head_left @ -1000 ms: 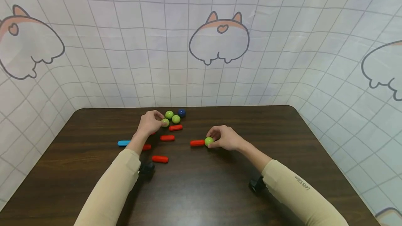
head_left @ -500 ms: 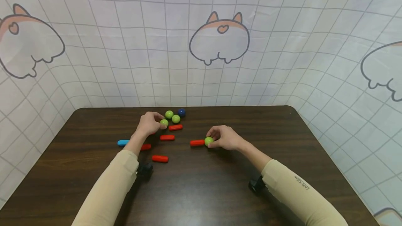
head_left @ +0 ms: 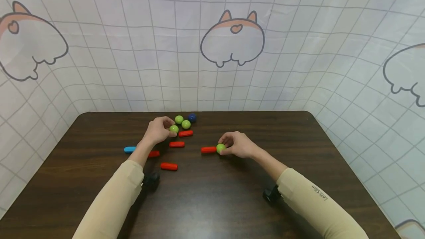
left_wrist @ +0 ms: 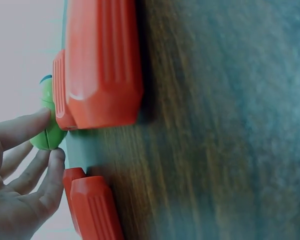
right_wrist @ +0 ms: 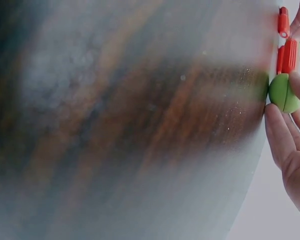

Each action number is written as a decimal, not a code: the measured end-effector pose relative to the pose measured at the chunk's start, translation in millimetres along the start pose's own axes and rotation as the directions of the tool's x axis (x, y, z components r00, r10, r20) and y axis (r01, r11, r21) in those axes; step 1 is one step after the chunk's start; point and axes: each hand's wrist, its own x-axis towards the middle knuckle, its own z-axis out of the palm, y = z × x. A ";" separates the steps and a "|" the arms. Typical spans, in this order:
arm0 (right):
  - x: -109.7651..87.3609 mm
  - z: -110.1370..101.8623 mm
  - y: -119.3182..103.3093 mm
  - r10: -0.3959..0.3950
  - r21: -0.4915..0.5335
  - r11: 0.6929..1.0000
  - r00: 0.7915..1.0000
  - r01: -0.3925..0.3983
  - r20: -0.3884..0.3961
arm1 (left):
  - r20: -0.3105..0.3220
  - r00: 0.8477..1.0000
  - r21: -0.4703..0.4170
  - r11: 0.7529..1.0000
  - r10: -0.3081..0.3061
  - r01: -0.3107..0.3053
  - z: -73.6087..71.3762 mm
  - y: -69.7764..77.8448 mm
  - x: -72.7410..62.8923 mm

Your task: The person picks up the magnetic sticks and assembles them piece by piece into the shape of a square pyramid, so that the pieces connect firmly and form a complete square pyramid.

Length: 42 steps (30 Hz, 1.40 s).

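My left hand [head_left: 158, 130] pinches a green ball [head_left: 174, 129] between thumb and fingers on the left part of the table. Its grooved seam shows in the left wrist view, where the left hand [left_wrist: 25, 185] holds the ball [left_wrist: 50, 135] from below. To the right, my right hand [head_left: 239, 144] pinches another green ball [head_left: 220, 148] that meets the end of a red ribbed stick [head_left: 208, 150]. From the right wrist view, thumb and fingertips sit on either side of this ball [right_wrist: 284, 94]. Whether ball and stick are joined cannot be told.
Two more green balls [head_left: 186, 124] and a dark blue ball [head_left: 192, 117] lie beyond the left hand. Several red sticks [head_left: 169, 166] lie near the left forearm. A blue stick [head_left: 130, 149] is partly hidden by that forearm. A patterned curtain [head_left: 132, 47] borders the brown table [head_left: 212, 202].
My left forearm and wrist have shifted slightly left, while the left hand keeps its pinch on the ball almost in place. The right hand and its ball have not visibly moved.
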 end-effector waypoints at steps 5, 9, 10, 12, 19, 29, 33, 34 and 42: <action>-0.6 0.1 -1.3 0.009 -0.008 1.000 1.000 -0.009 -0.003 | -0.005 1.000 0.001 1.000 0.026 -0.026 -0.3 1.6 -4.8; -0.2 0.3 -0.8 0.021 -0.017 1.000 1.000 -0.021 -0.007 | 0.003 0.999 -0.008 0.999 0.033 -0.033 0.1 2.2 -9.3; 0.0 0.4 -0.5 0.025 -0.019 1.000 1.000 -0.025 -0.008 | 0.005 0.999 -0.014 0.999 0.035 -0.035 0.2 2.6 -10.5; 0.3 0.6 0.2 0.030 -0.020 0.999 0.999 -0.030 -0.010 | 0.008 0.999 -0.024 0.999 0.036 -0.035 1.0 2.9 -12.5; 0.1 0.9 0.0 0.014 -0.021 1.000 1.000 -0.015 -0.009 | 0.011 0.999 -0.027 0.999 0.031 -0.031 2.8 2.6 -19.0; 0.9 0.1 -0.4 0.023 -0.022 0.999 1.000 -0.024 -0.007 | 0.042 0.994 -0.057 0.993 0.105 -0.102 4.6 7.2 -27.6; 0.9 -0.4 -0.4 0.016 -0.025 1.000 1.000 -0.016 -0.004 | 0.053 0.991 -0.069 0.991 0.120 -0.116 6.2 9.9 -31.0; 0.7 -0.5 -0.8 0.015 -0.025 1.000 1.000 -0.015 -0.005 | 0.056 0.991 -0.070 0.990 0.125 -0.121 6.5 10.7 -31.5; 0.1 -0.6 -2.3 0.006 -0.017 1.000 1.000 -0.006 -0.005 | 0.075 0.984 -0.077 0.985 0.162 -0.157 9.5 16.6 -37.1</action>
